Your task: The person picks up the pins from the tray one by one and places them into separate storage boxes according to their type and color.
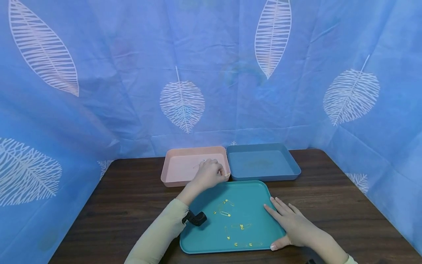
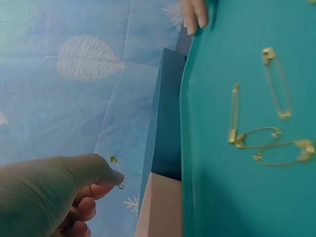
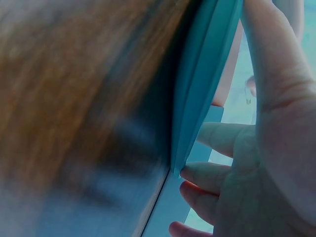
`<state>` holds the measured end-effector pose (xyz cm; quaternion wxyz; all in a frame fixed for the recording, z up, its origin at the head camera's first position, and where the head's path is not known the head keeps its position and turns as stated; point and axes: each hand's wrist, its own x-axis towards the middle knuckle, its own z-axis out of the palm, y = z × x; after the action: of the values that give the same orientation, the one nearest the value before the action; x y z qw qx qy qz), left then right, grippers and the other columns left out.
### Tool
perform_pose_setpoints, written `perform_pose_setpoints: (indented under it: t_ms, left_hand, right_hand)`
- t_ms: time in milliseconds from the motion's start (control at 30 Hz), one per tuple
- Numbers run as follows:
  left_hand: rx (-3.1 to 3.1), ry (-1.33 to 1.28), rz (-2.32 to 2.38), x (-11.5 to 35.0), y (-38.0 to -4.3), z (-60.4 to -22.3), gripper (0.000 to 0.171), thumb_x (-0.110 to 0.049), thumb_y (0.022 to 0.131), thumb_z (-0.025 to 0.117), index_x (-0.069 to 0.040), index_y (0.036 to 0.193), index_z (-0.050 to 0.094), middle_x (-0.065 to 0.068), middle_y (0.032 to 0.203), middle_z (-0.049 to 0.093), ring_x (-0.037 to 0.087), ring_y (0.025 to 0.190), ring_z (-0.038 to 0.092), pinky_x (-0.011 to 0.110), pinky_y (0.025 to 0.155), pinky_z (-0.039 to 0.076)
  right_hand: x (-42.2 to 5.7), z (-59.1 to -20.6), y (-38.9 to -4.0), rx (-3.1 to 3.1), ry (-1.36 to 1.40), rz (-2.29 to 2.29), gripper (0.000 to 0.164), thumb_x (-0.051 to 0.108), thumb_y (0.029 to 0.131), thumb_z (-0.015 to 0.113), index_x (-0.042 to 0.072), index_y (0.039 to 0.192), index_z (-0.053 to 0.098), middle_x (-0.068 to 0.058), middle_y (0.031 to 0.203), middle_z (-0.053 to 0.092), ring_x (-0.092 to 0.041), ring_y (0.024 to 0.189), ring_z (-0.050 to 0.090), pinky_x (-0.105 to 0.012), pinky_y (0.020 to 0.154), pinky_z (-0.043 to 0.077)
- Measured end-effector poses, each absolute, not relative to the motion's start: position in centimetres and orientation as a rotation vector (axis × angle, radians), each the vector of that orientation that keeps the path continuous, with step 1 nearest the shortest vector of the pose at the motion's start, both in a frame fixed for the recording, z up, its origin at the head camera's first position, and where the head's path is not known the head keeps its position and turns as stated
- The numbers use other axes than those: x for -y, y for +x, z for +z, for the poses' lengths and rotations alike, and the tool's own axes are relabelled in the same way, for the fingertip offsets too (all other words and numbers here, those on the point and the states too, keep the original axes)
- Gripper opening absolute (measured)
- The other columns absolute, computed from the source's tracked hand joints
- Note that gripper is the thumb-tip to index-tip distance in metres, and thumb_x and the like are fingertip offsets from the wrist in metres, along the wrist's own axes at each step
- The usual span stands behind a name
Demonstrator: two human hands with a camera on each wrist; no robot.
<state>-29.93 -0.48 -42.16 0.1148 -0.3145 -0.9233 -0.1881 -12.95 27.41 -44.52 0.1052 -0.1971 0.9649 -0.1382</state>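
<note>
My left hand pinches a gold safety pin between thumb and forefinger, over the near right corner of the pink tray. In the left wrist view the pin's clasp end sticks up above the fingertips. My right hand lies at the right edge of the teal tray, fingers spread and thumb at its near right corner. Several gold safety pins are scattered over the teal tray. Faint thin pins show inside the pink tray, partly hidden behind the left hand.
A blue tray stands right beside the pink one at the back of the dark wooden table. A blue leaf-printed curtain hangs behind and along both sides. A black strap mount sits on the left wrist.
</note>
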Motion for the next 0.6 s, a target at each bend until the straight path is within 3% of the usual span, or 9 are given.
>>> perform_pose_setpoints:
  t_ms: [100, 367, 600]
  left_hand:
    - [2.718, -0.903, -0.537, -0.2, -30.5, -42.0, 0.027, -0.034, 0.088, 0.071, -0.023, 0.064, 0.064, -0.006, 0.074, 0.054, 0.013, 0.070, 0.043, 0.032, 0.069, 0.031]
    - [2.681, -0.899, -0.546, -1.5, -32.1, -42.0, 0.019, -0.018, 0.086, 0.063, -0.023, 0.068, 0.067, -0.006, 0.080, 0.059, 0.013, 0.074, 0.048, 0.037, 0.075, 0.038]
    - [2.714, -0.884, -0.495, -3.1, -33.7, -41.5, 0.014, -0.021, 0.089, 0.064, -0.023, 0.076, 0.069, -0.007, 0.084, 0.058, 0.014, 0.083, 0.050, 0.037, 0.084, 0.041]
  right_hand:
    - [-27.4, -44.6, -13.0, -2.836, -0.564, -0.415, 0.118, 0.078, 0.064, 0.065, 0.006, 0.152, 0.032, -0.025, 0.160, 0.019, -0.047, 0.146, 0.019, -0.071, 0.108, 0.020]
    - [-27.3, -44.5, -12.9, -2.825, -0.577, -0.456, 0.118, 0.075, 0.064, 0.067, 0.005, 0.152, 0.030, -0.027, 0.159, 0.019, -0.049, 0.145, 0.019, -0.073, 0.107, 0.019]
    - [-27.3, -44.5, -12.8, -2.847, -0.586, -0.429, 0.119, 0.076, 0.064, 0.066, 0.005, 0.152, 0.030, -0.027, 0.159, 0.020, -0.049, 0.145, 0.021, -0.072, 0.106, 0.022]
